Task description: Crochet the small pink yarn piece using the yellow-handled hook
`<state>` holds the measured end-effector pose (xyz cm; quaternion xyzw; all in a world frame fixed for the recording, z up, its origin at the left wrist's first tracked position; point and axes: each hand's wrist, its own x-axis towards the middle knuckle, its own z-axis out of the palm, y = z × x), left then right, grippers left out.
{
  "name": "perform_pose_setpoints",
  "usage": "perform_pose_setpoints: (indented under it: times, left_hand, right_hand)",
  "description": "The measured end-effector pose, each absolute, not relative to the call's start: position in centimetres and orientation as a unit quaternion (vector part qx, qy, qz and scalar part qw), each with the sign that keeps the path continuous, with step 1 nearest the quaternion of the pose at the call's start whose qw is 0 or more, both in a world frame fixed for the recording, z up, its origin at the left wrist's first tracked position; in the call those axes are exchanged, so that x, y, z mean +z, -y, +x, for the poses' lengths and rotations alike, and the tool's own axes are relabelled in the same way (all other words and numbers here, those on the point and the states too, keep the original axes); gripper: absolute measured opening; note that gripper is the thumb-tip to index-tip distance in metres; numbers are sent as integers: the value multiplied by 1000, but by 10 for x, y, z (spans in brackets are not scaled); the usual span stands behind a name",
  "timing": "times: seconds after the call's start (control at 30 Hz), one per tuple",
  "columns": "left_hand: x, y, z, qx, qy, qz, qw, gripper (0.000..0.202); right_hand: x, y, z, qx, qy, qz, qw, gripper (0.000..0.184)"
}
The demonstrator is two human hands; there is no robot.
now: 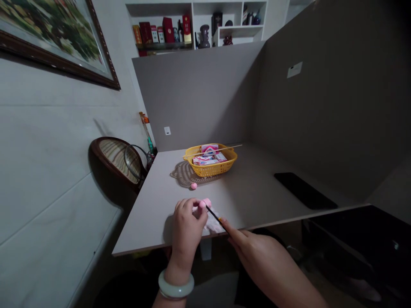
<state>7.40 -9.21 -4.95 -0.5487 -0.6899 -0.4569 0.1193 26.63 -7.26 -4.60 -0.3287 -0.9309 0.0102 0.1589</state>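
Between the thumb and fingers of my left hand (189, 218) is a pink clay-like lump (206, 202), held over the near part of the table. My right hand (253, 244) grips a thin black stick-like tool (214, 214), its far tip at the lump; whether it is a brush, pen or blade I cannot tell. Under the lump, near the table's edge, lies a crumpled pale pinkish-white sheet (213, 223), partly hidden by my hands. A small pink ball (194, 186) sits apart on the table, just beyond my left hand.
Farther back on the table (147, 205) stands a yellow perforated basket (210, 171) holding pink-and-white packets (208, 160). One thin light stick (224, 149) rests across its rim. A flat black mat-like object (303, 190) lies at right. Grey panels (199, 98) border the back and right.
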Motion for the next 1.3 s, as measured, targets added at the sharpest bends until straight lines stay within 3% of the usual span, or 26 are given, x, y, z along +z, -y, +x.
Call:
perform_pose_setpoints:
  times: [0.2,0.47,0.67,0.87,1.1,1.3]
  left_hand:
    - [-47,92,75,-455,691,-549,119,7]
    - [-47,94,75,-449,694,-550,120,6]
    - [-49,92,73,-446,702,-540,128,14]
    - [-49,93,74,-466,695,-537,105,9]
    - [-49,90,72,-458,698,-538,117,15]
    - [-49,92,72,-471,698,-531,96,13]
  right_hand:
    - [-31,69,238,-37,927,-355,115,69]
    - [-42,73,259,13,930,-339,144,68]
    - [-30,67,229,-8,925,-365,109,68]
    - [-40,75,248,8,928,-363,85,72]
    - [-26,67,237,-2,929,-357,97,64]
    - [-34,72,249,5,933,-346,101,72]
